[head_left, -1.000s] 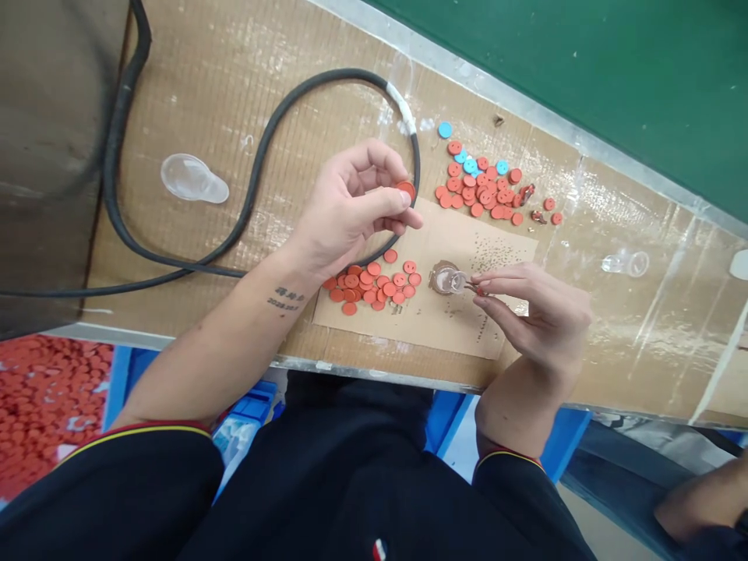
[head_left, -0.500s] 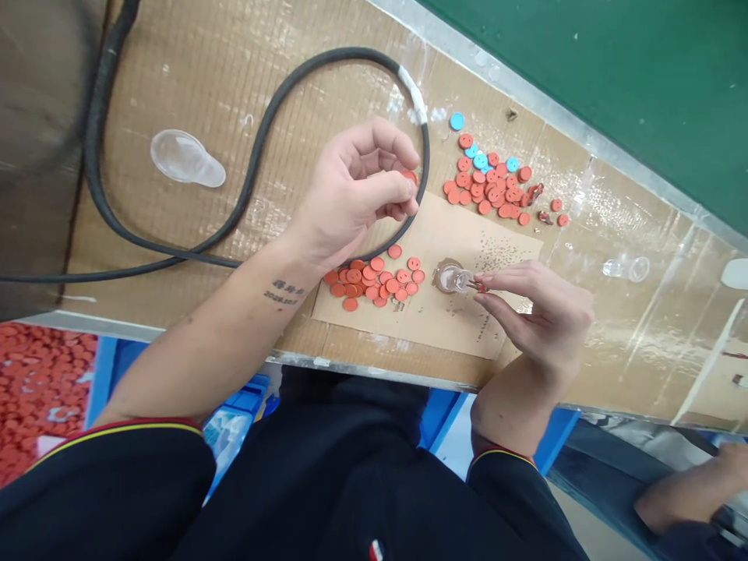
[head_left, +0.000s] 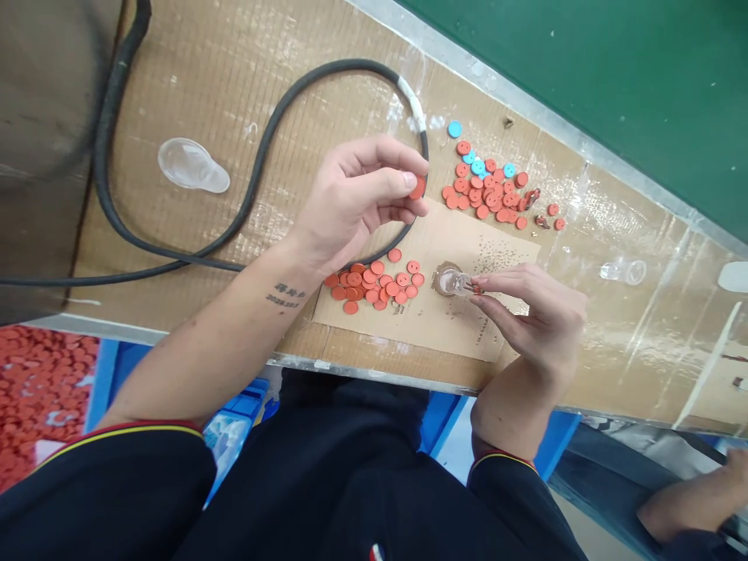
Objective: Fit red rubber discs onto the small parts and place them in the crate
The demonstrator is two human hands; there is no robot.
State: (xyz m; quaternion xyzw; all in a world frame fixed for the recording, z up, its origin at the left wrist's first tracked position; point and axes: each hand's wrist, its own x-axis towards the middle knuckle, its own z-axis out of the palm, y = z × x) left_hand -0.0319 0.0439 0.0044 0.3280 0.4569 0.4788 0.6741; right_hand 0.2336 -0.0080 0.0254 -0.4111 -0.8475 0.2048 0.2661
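Left grip clamped on an orange button, above the cardboard sheet. Right grip together on a small reddish part at a glass vial. Loose button piles on sheet, more button piles on counter beyond it.

The left hand hides part of the orange button it pinches, the right hand's fingertips cover the tiny piece at the glass vial, the specks on the cardboard sheet are too small to tell, and the red heap runs off the picture's edge.
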